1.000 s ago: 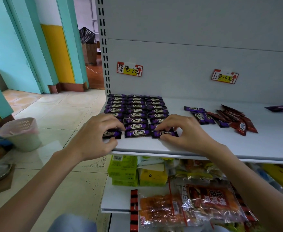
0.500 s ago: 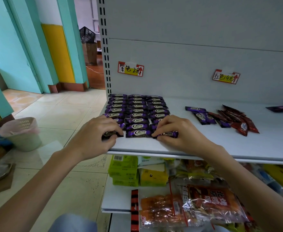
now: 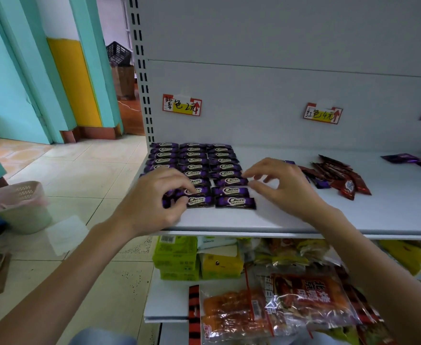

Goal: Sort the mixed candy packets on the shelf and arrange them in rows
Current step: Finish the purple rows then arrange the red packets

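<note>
Here, the left hand (image 3: 152, 202) sits at the near left corner of the shelf (image 3: 304, 221). Its fingers curl down over the corner packet (image 3: 168, 199), a purple one pinched between the thumb below and the fingers above. The index fingertip touches the next packet over, in the middle column.

Running away from those fingertips toward the back panel are the purple rows (image 3: 197, 168), three neat columns of "Choco" packets lying flat and close together.

The right hand (image 3: 284, 188) hovers just to the right of these rows. Its fingers are loosely spread and bent, and it holds nothing. Its index fingertip and thumb tip come close to the right ends of the nearest packets, but whether they touch cannot be told.

Past the right hand's knuckles, further right on the shelf, lies an unsorted heap of red packets (image 3: 341, 175) with a few purple ones mixed in. Well beyond that, at the frame's edge, are some stray purple packets (image 3: 400, 158).

Below both wrists, a lower shelf carries bagged snacks (image 3: 304, 302). Left of the left forearm, a basket (image 3: 20, 205) stands on the tiled floor.
</note>
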